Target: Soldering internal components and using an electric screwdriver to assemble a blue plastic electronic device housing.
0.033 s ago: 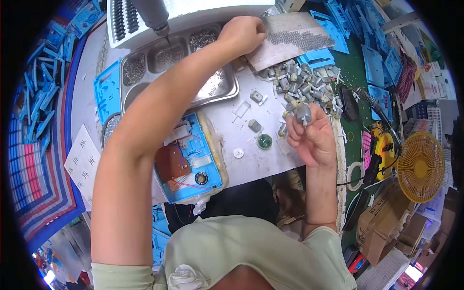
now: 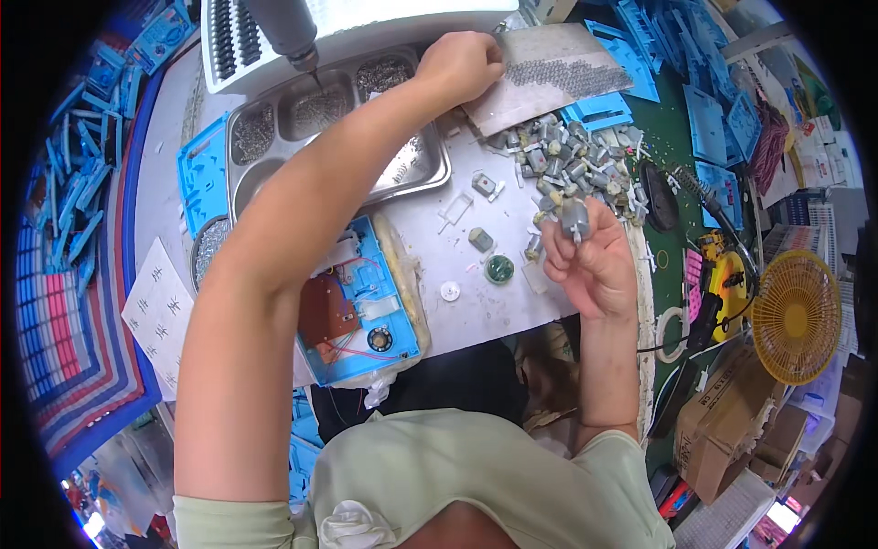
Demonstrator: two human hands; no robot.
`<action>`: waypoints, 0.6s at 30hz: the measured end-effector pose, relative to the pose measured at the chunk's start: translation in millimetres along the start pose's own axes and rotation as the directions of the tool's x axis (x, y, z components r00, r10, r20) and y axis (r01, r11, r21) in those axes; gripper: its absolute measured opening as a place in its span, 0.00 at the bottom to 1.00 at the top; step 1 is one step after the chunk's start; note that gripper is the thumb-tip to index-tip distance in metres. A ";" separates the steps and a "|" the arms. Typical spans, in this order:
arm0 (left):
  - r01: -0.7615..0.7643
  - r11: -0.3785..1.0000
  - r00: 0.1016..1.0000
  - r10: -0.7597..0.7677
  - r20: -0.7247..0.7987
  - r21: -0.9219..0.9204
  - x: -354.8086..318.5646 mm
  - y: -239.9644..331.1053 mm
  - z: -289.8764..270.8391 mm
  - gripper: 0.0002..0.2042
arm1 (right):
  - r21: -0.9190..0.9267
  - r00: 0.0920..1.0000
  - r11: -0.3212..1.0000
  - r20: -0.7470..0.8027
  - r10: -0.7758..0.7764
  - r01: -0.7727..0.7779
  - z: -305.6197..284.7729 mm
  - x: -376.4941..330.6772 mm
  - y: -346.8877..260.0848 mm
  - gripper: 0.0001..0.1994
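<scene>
My left arm reaches across the bench, and my left hand (image 2: pixel 457 66) is closed at the near-left edge of a flat board (image 2: pixel 521 102) covered with rows of small dark metal pieces. Whatever its curled fingers hold is hidden. My right hand (image 2: pixel 594 256) pinches a small grey electric motor (image 2: pixel 573 218) between thumb and fingers, with a white piece at its lower end. Just beyond lies a pile of similar motors (image 2: pixel 576 156). An open blue plastic casing (image 2: pixel 380 297) with wires, a brown circuit board and a round speaker rests at the bench's front edge, below my left forearm.
A metal compartment tray (image 2: pixel 430 174) of screws sits partly under my left forearm, with an electric screwdriver (image 2: pixel 285 32) hanging above. Two loose motors, a white frame (image 2: pixel 455 210), a green round container (image 2: pixel 499 268) and a white disc (image 2: pixel 450 291) lie mid-bench. A yellow fan (image 2: pixel 796 316) stands right.
</scene>
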State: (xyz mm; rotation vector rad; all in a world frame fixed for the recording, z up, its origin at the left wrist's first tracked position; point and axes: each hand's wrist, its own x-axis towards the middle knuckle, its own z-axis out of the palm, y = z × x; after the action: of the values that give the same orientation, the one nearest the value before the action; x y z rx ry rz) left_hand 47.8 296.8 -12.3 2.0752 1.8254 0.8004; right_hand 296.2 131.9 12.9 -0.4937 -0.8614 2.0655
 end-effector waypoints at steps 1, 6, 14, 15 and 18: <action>0.056 0.998 0.998 -0.056 0.030 0.010 4.0 2.8 2.8 0.14 | -0.018 1.000 1.000 -0.011 -0.003 0.003 -2.0 -3.6 -2.9 0.17; 0.099 0.994 0.995 -0.100 0.015 0.044 5.6 7.5 13.1 0.11 | -0.066 0.999 0.997 -0.045 -0.030 0.027 -16.1 -19.8 -10.2 0.17; -0.145 0.989 0.929 0.137 -0.343 0.002 1.8 10.5 22.1 0.08 | -0.599 0.974 0.798 -0.128 -0.185 0.073 -13.0 -14.7 -9.2 0.25; -0.205 0.971 0.915 0.234 -0.330 0.120 -1.1 15.8 17.5 0.08 | -0.723 0.985 0.690 -0.100 -0.139 0.024 -11.3 -17.1 -10.0 0.23; -0.408 0.901 0.885 0.429 -0.180 0.145 -20.3 30.0 0.9 0.07 | -0.914 0.996 0.398 -0.086 0.004 -0.080 -7.0 -22.1 -10.7 0.19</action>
State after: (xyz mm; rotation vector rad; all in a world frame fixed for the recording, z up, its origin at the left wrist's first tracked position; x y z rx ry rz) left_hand 71.9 272.0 -1.6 2.5919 1.5525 1.0860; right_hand 319.1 121.3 16.7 -1.1761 -1.9737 1.3816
